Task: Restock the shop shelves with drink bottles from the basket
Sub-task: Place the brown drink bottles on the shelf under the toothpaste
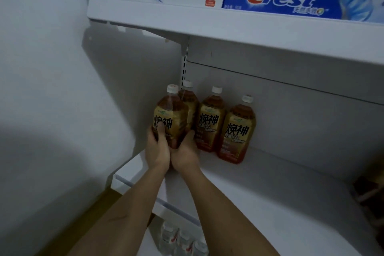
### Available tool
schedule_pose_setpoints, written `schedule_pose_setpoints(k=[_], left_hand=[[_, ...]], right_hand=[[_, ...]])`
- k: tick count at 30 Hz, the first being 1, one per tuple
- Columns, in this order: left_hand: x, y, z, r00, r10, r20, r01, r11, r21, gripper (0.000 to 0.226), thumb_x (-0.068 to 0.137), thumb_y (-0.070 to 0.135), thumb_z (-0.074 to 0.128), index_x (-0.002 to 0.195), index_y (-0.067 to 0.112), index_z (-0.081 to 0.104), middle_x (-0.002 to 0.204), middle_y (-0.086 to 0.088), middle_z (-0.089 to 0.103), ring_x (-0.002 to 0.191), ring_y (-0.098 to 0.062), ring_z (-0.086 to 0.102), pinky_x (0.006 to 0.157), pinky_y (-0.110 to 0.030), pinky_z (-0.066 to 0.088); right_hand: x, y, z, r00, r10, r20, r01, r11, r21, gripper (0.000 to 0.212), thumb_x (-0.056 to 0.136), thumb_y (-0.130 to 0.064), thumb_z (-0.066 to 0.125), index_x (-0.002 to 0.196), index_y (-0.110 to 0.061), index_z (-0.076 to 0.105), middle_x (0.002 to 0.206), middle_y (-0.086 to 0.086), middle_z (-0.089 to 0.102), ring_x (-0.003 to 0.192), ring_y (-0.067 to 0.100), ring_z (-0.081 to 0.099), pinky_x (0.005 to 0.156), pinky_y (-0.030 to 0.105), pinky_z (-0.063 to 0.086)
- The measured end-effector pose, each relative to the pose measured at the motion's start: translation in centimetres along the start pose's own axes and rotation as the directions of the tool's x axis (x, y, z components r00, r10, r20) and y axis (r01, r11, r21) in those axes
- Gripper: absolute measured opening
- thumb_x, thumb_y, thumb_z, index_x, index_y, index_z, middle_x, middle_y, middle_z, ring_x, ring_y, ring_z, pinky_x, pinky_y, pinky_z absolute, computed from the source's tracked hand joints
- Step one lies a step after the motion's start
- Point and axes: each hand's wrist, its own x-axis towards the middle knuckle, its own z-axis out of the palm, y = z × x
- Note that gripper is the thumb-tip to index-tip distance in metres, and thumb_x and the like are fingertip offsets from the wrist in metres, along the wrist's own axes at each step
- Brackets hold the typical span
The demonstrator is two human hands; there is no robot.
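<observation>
Head view showed the left hand [157, 150] on the near left side of a brown drink bottle [170, 119], its thumb pressed up across the yellow label and the rest of its fingers curled round the far side, out of sight. The bottle stood upright, long axis vertical with the white cap on top, at the left end of the middle shelf [270, 185], just in front of another bottle [189, 100] that stood against the back panel. The right hand [185, 153] cupped the lower right of the same bottle, fingers wrapped behind it, so both hands clasped it from below and from either side with the wrists nearly touching. Whether its base already rested on the shelf could not be told, since the hands covered it. To the right stood two more bottles [223, 124] of the same kind, the nearer one just beside the right hand. Setting it down probably called for a short straight descent, keeping it clear of that neighbour.
</observation>
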Motion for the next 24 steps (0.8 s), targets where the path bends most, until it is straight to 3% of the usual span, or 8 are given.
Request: schedule_pose_setpoints(k=[3,7,12,16,19,24], left_hand=[[0.1,-0.1,0.1,1.0,0.016,-0.019,-0.015,0.999,0.051,0.059,0.099,0.064,0.029,0.141,0.025,0.045,0.131,-0.003,0.062,0.118,-0.027,0.059,0.092,-0.036,0.042],[0.0,0.0,0.1,1.0,0.017,-0.009,-0.017,0.997,0.07,0.063,0.098,0.068,0.028,0.142,0.026,0.044,0.134,-0.003,0.06,0.12,-0.029,0.058,0.097,-0.042,0.044],[0.3,0.0,-0.6,0.999,-0.024,0.048,0.023,1.0,0.011,0.088,0.083,0.087,0.027,0.145,0.026,0.041,0.139,-0.006,0.057,0.126,-0.031,0.055,0.106,-0.052,0.043],[-0.3,0.8,-1.5,0.996,-0.07,0.056,0.072,0.997,-0.027,0.068,0.101,0.059,0.038,0.152,0.016,0.03,0.152,-0.012,0.044,0.134,-0.031,0.047,0.104,-0.036,0.038],[-2.3,1.5,-1.9,0.994,-0.108,-0.005,0.108,0.994,-0.01,0.063,0.105,0.048,0.037,0.157,0.016,0.022,0.159,-0.012,0.034,0.141,-0.032,0.04,0.112,-0.04,0.034],[-10.0,3.2,-0.8,0.998,-0.052,-0.046,0.058,0.987,0.152,0.039,0.106,0.033,0.04,0.135,0.009,0.046,0.14,-0.021,0.052,0.125,-0.037,0.05,0.105,-0.043,0.037]], right_hand=[[0.2,0.2,-0.4,0.998,0.029,0.052,-0.03,0.999,0.015,0.087,0.086,-0.055,0.067,0.148,-0.014,0.022,0.141,0.007,0.049,0.123,0.028,0.055,0.096,0.036,0.05],[-0.4,0.9,-1.3,0.985,0.039,0.166,-0.042,0.999,0.019,0.077,0.088,-0.034,0.071,0.147,-0.014,0.025,0.148,0.008,0.044,0.135,0.03,0.046,0.109,0.038,0.042],[-2.8,2.1,-4.5,0.955,0.069,0.287,-0.087,0.995,0.048,0.057,0.093,-0.021,0.067,0.139,-0.007,0.037,0.141,0.01,0.05,0.129,0.027,0.049,0.099,0.029,0.041],[-6.0,4.4,-7.6,0.953,0.095,0.288,-0.085,0.995,-0.047,0.057,0.097,-0.026,0.061,0.144,-0.005,0.036,0.15,0.014,0.041,0.134,0.029,0.044,0.103,0.03,0.038],[-8.8,6.4,-10.7,0.954,0.123,0.273,-0.106,0.991,-0.079,0.055,0.099,-0.025,0.057,0.146,-0.007,0.036,0.149,0.014,0.042,0.132,0.03,0.045,0.1,0.029,0.038],[-13.6,8.6,-15.6,0.957,0.139,0.253,-0.1,0.982,-0.163,0.056,0.1,-0.027,0.054,0.149,-0.007,0.036,0.15,0.014,0.043,0.134,0.03,0.045,0.104,0.029,0.037]])
